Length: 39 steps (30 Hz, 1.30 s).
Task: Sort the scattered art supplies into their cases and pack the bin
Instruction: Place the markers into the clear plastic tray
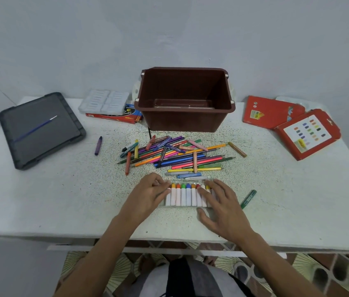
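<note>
The left grip pinches the left end of the clear crayon case. The right grip lies flat on its right end, fingers straight. Just beyond both sits the pencil pile, then the brown bin. Far right, a red box shows colour patches; its words are too blurry. Open surface lies left of the left grip.

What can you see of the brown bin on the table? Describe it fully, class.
The brown bin looks like dark moulded plastic: rectangular, open-topped, walls tapering down from a flared rim with small white tabs at its sides. It stands upright on the white table, far middle, behind the pile of pencils and crayons. Something flat lies on its floor; what it is cannot be told.
</note>
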Each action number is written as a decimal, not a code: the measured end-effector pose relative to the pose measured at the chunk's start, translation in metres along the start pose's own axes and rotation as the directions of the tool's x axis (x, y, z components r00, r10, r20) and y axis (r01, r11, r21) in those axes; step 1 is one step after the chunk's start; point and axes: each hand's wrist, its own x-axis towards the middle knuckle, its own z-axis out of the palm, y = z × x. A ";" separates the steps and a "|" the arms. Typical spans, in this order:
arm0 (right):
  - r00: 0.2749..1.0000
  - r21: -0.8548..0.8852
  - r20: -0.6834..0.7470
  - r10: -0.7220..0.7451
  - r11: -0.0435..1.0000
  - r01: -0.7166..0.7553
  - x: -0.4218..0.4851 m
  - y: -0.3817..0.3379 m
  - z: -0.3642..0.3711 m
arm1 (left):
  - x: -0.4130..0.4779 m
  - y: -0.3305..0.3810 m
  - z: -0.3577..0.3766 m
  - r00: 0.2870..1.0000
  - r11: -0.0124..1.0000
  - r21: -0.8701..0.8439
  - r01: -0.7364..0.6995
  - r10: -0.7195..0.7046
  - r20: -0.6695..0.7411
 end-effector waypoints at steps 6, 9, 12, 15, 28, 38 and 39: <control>1.000 0.009 0.003 0.000 1.000 0.000 0.000 0.000 0.000 | -0.008 0.002 0.009 0.994 0.999 0.003 -0.034 0.034 -0.105; 1.000 0.011 -0.004 -0.003 1.000 0.003 0.000 -0.001 -0.001 | -0.008 0.001 0.007 0.989 0.997 0.022 -0.072 0.074 -0.126; 1.000 0.008 -0.006 -0.002 1.000 0.002 0.000 -0.001 -0.001 | 0.001 -0.003 -0.003 0.983 0.996 0.052 -0.079 0.086 -0.160; 1.000 0.013 -0.014 -0.006 1.000 0.006 0.000 0.000 0.000 | 0.019 -0.012 -0.015 0.959 0.989 0.134 -0.055 0.090 -0.270; 0.999 0.000 -0.028 -0.017 1.000 0.017 0.000 0.000 0.001 | 0.087 -0.072 -0.078 0.847 0.837 0.194 0.511 -0.453 -0.278; 0.999 0.004 -0.035 -0.017 1.000 0.018 0.000 -0.001 0.001 | 0.101 -0.076 -0.086 0.787 0.768 0.174 0.616 -0.604 -0.125; 0.999 0.004 -0.035 -0.017 1.000 0.017 0.000 0.000 0.001 | 0.102 -0.075 -0.085 0.785 0.761 0.190 0.620 -0.607 -0.126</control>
